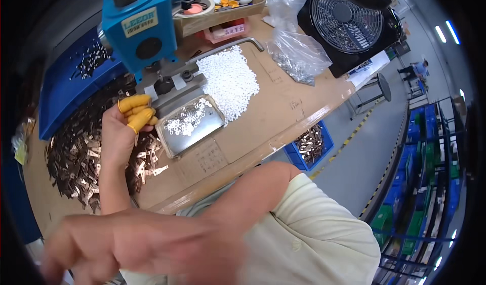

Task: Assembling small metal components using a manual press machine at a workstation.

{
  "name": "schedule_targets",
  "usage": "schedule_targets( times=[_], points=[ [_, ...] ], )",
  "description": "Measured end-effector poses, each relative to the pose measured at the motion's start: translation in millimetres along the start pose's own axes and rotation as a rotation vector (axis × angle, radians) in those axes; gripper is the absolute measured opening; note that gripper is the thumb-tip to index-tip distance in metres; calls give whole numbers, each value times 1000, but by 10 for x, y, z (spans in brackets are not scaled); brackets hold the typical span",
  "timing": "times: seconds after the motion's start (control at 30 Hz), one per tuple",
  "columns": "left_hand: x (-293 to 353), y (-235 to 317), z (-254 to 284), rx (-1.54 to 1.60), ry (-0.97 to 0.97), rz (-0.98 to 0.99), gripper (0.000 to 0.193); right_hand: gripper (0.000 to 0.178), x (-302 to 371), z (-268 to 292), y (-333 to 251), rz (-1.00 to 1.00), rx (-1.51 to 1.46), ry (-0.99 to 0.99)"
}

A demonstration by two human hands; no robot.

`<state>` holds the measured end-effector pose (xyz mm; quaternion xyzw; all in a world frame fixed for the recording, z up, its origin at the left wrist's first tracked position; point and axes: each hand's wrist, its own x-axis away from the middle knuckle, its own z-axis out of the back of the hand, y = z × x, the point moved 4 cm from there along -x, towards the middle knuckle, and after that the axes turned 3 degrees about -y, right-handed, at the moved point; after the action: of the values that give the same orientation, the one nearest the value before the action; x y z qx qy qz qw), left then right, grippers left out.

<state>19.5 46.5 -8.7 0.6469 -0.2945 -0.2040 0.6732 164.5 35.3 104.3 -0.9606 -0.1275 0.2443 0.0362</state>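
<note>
Fixture [174, 85] beneath the blue press [139, 39], in the head view, back toward the left end of the workbench [283, 100]. At its left end, left hand [130, 117] in yellow finger cots [134, 102], probably worn against sharp edges; fingers drawn together, but cannot tell whether pinched on any part. Low and close to the camera, right hand [142, 244], blurred, fingers loosely bent; cannot tell whether holding anything. Along the workbench's left edge, around the left forearm, heaped metal strips [91, 171], likely kept there for a short reach. Between fixture and near edge, shallow tray [202, 129] with white rings [185, 124], probably rimmed against scattering. Just right of the fixture, loose white pile [233, 82], seemingly poured as a ready stock
</note>
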Motion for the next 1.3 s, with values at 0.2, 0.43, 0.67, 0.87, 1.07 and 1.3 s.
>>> schedule_targets(
  times=[0.2,0.43,0.67,0.87,1.07,1.3],
  points=[
    [43,-55,57,143,-17,-18,24,21,513,506,-753,83,1522,132],
    [93,-87,-119,174,-76,31,23,13,1446,929,-2591,-6,2378,1247],
    [91,-116,-214,158,-90,76,23,10,1292,1264,-3080,-54,2782,794],
    [166,-84,-145,141,-29,118,22,8,1324,1267,-3054,-30,2953,845],
    [82,-52,-219,123,-114,72,22,10,1280,1221,-3073,-111,2734,996],
    [110,-80,-183,146,-82,57,22,13,1172,1331,-3077,-156,2682,1044]
  ],
)
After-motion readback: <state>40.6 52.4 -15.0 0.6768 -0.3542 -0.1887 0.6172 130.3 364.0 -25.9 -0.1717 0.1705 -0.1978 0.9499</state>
